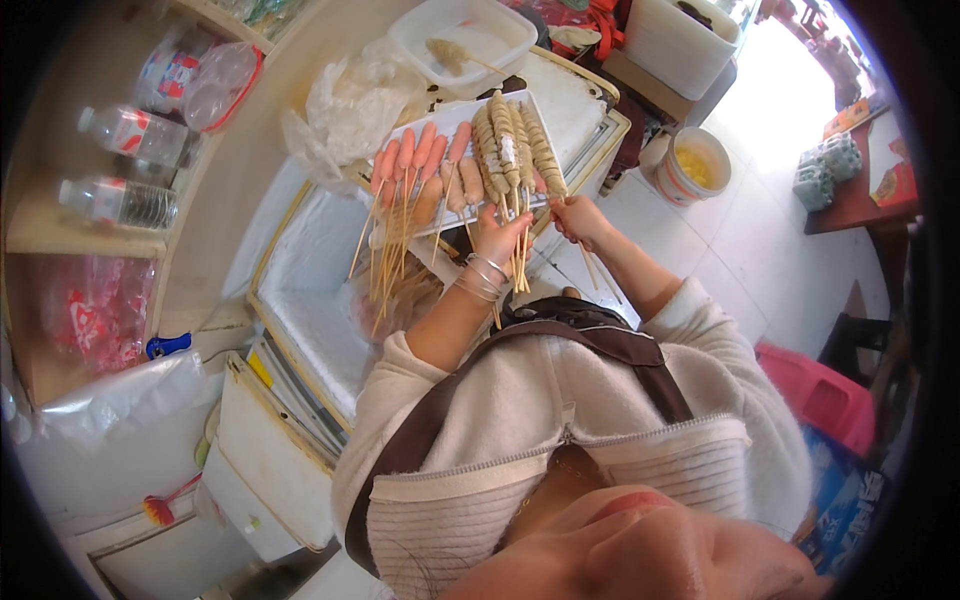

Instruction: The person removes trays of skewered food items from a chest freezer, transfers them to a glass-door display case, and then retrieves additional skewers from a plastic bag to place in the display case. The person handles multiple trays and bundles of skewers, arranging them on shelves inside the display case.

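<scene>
A white tray (385, 225) rests over the open chest freezer. On its left side lie several pink sausages on sticks (405, 150), with a few tan sausage skewers (465, 182) beside them. My left hand (497, 238) is closed round the sticks of several spiral-cut, grey-tan food skewers (500, 145), whose food ends lie over the tray. My right hand (582, 220) pinches the lower part of another such spiral skewer (540, 150) at the tray's right edge. Thin sticks show below both hands. My fingers partly hide the sticks.
Behind the tray sits a white plastic tub (470, 25) with one skewer in it. A crumpled clear bag (355, 100) lies to its left. The freezer's frosty inside (310, 280) gapes at the left. Bottles (140, 135) stand on a shelf. A bucket (692, 165) stands on the tiled floor.
</scene>
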A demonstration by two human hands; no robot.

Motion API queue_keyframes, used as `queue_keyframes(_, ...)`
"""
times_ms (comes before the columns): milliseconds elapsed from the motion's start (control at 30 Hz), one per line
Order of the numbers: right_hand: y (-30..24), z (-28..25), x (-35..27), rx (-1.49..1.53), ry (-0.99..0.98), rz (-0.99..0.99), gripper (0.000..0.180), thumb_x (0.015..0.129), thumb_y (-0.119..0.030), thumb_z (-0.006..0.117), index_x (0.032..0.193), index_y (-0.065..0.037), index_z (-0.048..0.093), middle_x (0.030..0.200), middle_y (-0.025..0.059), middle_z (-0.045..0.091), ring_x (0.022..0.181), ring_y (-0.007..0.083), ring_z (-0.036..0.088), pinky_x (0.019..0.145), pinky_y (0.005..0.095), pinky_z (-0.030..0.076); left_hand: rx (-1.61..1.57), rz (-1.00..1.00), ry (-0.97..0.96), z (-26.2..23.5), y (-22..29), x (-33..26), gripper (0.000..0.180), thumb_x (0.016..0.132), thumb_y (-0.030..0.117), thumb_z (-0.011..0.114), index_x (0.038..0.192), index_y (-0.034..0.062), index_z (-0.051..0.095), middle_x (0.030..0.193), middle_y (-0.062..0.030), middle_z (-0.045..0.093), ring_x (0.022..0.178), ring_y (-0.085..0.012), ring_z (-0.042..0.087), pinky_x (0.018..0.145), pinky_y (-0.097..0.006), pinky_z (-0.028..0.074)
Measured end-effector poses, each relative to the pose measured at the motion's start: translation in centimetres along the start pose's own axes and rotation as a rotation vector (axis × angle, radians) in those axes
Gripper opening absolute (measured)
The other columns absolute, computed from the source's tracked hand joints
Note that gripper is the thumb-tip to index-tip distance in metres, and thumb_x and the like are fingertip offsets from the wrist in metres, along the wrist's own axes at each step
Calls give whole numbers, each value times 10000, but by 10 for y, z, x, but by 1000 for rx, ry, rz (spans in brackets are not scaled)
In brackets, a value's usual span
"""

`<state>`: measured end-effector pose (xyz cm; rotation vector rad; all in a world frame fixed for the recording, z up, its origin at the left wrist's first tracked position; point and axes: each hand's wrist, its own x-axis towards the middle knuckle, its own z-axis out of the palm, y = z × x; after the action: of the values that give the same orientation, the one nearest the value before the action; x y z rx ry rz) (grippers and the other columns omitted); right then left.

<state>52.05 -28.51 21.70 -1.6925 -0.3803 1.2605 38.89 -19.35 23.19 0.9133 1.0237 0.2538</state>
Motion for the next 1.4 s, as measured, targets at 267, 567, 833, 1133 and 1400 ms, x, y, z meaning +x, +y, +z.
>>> queue_keyframes(267,-2,-9,28,51,161,19,446,868,-416,452,747,-2,564,571,76,526,418,147,467,383,292,403,188,303,-67,-6,-19,15,732,707,74,671,1263,35,197,941,-133,513,623,-197,563,448,-311,472)
queue_keyframes(567,-21,-21,68,120,93,-93,466,826,-332,522,1186,-50,428,758,72,552,533,130,504,443,283,413,312,409,-7,-18,-32,27,728,644,79,675,1220,26,232,822,-131,537,490,-177,520,396,-283,438)
queue_keyframes(833,-5,13,13,93,45,-84,539,745,-116,653,1149,-50,302,742,85,577,554,134,564,412,247,436,295,368,71,-7,-17,16,708,623,70,674,1202,10,272,823,-129,547,529,-183,548,425,-285,459)
queue_keyframes(1133,20,28,60,-208,299,-69,414,683,-159,704,946,18,437,661,116,598,507,146,563,407,265,436,317,177,140,-6,-12,3,816,645,70,703,1258,79,165,840,-124,530,498,-160,508,388,-269,409)
queue_keyframes(1400,11,20,64,-394,361,-81,573,604,-264,742,1000,31,451,726,128,580,575,193,553,463,304,435,299,160,62,-5,-4,3,736,621,88,667,1238,29,270,825,-116,532,555,-185,538,444,-303,452)
